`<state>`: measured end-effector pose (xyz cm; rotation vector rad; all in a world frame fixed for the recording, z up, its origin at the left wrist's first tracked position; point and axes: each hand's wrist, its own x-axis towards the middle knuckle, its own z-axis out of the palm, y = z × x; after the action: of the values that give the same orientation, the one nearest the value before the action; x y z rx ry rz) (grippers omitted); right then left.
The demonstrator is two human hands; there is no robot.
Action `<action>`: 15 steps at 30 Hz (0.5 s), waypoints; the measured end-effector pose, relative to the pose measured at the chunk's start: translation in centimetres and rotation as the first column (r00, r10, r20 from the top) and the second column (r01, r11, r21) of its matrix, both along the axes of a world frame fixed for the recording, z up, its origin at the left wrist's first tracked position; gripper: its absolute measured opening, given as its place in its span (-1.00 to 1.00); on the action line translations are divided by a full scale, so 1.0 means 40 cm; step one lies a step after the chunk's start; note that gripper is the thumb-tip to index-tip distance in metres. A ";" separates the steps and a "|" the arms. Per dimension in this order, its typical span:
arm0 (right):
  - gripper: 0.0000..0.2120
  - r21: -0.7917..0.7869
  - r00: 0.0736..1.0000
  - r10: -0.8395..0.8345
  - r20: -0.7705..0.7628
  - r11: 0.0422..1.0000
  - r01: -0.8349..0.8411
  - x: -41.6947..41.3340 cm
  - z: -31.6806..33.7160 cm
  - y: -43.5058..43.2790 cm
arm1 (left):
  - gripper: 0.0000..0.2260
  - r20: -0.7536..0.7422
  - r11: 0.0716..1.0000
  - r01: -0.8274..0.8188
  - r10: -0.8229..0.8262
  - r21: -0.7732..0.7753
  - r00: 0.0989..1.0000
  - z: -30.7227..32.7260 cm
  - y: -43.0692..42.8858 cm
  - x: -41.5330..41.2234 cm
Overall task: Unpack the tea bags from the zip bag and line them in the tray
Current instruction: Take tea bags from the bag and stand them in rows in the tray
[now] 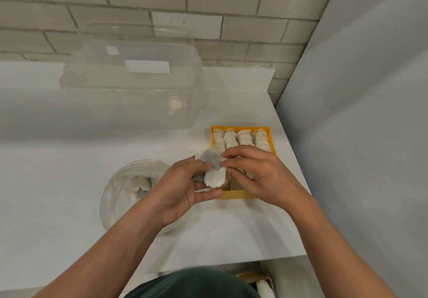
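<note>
1. Head view: the right hand [257, 177] covers the near half of the yellow tray [274, 141], so how far the rows reach toward the person cannot be told. Its fingertips pinch the top of the held tea bags [215, 177].
2. The left hand [185, 186] is curled round the same small bunch from below, with a grey round bag uppermost and a white one under it. How many more sit between the fingers is hard to make out.
3. The far half of the tray shows four rows of tea bags [240, 139], packed close together.
4. The zip bag [122, 195] lies on the white table [58, 163] left of the tray, partly behind the left forearm. A few pale bags show inside, blurred by the plastic.
5. A clear plastic container [134, 84] stands at the back by the brick wall; its contents are indistinct.
6. The tray sits near the table's right edge, close to a grey panel [361, 112] — white tabletop shows between tray, zip bag and container.
</note>
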<state>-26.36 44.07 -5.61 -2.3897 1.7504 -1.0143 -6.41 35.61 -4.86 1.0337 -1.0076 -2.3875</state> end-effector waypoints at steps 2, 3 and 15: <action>-0.84 -0.001 0.995 -0.042 0.090 0.999 0.042 0.003 -0.003 0.007 | -0.76 -0.010 0.999 0.020 -0.020 -0.026 1.000 -0.005 0.000 0.002; -0.84 0.006 0.990 -0.056 0.127 0.998 0.055 0.003 -0.003 0.010 | -0.74 -0.013 0.999 0.028 -0.028 -0.046 1.000 -0.007 0.001 0.002; -0.89 0.149 0.759 -0.484 0.436 0.870 0.469 -0.095 0.010 0.032 | -0.71 0.042 0.993 0.032 -0.028 -0.117 0.999 -0.030 0.003 -0.010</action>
<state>-30.15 45.34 -5.22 -1.4981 2.1762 -1.4391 -6.82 35.75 -6.07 1.0342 -1.1702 -2.3086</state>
